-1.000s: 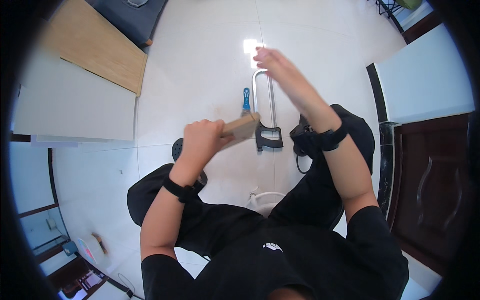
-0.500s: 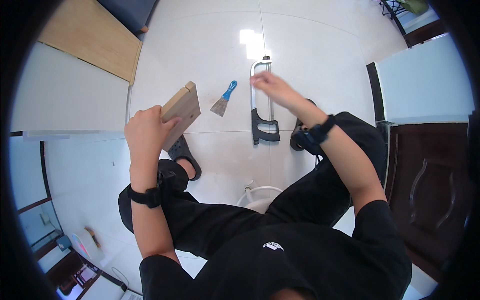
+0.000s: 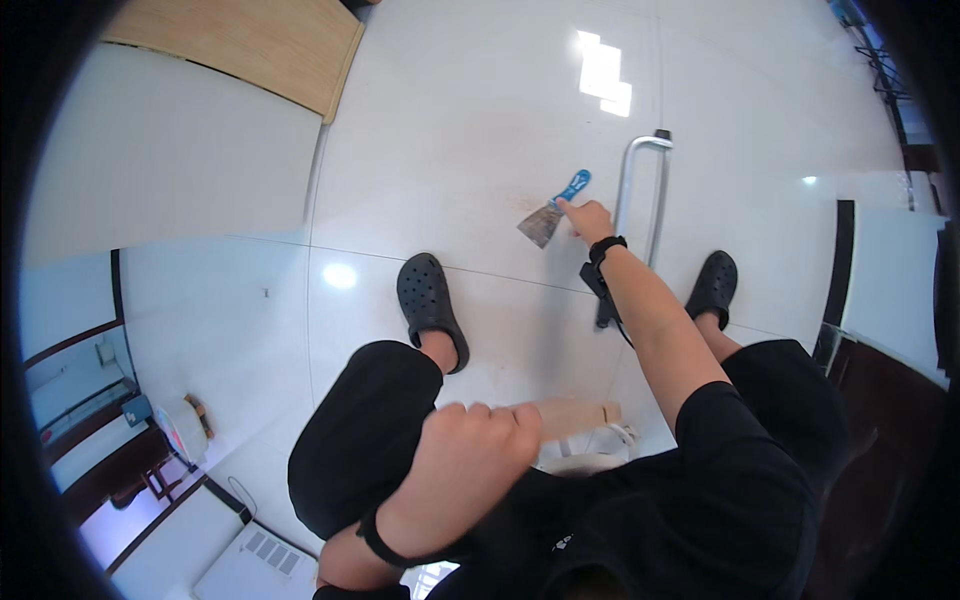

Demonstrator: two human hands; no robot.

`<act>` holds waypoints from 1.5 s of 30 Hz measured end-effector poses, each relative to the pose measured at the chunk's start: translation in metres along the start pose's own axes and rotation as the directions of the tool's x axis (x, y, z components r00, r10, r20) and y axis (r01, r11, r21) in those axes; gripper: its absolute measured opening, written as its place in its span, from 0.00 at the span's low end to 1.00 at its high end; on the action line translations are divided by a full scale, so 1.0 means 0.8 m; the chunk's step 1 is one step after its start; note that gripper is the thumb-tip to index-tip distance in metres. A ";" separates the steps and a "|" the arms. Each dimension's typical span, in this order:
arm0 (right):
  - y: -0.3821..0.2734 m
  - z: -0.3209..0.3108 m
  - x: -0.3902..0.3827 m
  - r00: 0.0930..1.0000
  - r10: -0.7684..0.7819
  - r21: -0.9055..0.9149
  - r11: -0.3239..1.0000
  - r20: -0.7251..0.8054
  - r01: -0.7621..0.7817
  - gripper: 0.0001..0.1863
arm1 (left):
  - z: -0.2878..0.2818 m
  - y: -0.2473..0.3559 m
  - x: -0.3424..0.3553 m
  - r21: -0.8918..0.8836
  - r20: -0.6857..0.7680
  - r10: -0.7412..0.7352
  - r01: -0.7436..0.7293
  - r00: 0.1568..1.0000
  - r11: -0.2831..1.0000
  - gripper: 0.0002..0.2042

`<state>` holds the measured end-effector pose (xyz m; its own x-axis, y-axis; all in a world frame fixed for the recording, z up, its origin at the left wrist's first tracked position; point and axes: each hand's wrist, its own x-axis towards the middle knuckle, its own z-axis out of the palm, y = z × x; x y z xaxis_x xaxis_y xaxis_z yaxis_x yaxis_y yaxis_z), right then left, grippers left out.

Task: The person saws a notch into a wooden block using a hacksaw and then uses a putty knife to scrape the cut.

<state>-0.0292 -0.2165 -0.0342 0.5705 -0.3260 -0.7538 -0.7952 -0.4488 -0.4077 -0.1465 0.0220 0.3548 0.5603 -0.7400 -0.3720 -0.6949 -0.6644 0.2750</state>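
Note:
My right hand reaches down to the floor, its thumb and fingers closed at the neck of a putty knife with a blue handle and a stained, wide metal blade. Just right of that hand lies a hacksaw; my wrist and forearm hide part of its black grip. Close to my body, my left hand is closed round a pale wooden board. The board is blurred and partly covered by the fist.
Black clogs are on my feet, planted wide apart on the glossy tiled floor. A cabinet with a wood-coloured edge stands at the upper left. At the right is a dark brown panelled door.
My left hand has drawn the wooden board back toward my body. My right hand has come down from above the hacksaw onto the putty knife. The whole view has shifted too.

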 end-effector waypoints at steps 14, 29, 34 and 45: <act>0.011 0.024 0.026 0.964 0.029 0.234 0.972 -0.263 0.035 0.33 | -0.009 -0.006 0.007 0.146 -0.133 -0.063 0.082 0.989 0.986 0.07; -0.158 -0.332 -0.475 0.424 -0.822 0.620 0.113 -0.381 0.776 0.20 | -0.032 0.002 0.043 0.141 -0.458 -0.146 0.234 0.877 0.962 0.14; -0.083 -0.319 -0.499 0.451 -0.812 0.793 -0.024 -0.371 0.609 0.18 | -0.017 0.024 0.059 0.186 -0.509 -0.056 0.173 0.859 0.967 0.18; -0.060 -0.330 -0.484 0.635 -0.659 0.911 -0.227 -0.404 0.344 0.23 | 0.005 0.048 0.084 0.156 -0.582 -0.021 0.137 0.813 0.978 0.21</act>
<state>-0.1577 -0.2884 0.4137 0.9691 -0.2468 -0.0017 0.1894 0.7480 -0.6361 -0.1372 -0.0526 0.3370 0.7325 -0.6484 0.2074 -0.6732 -0.7351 0.0794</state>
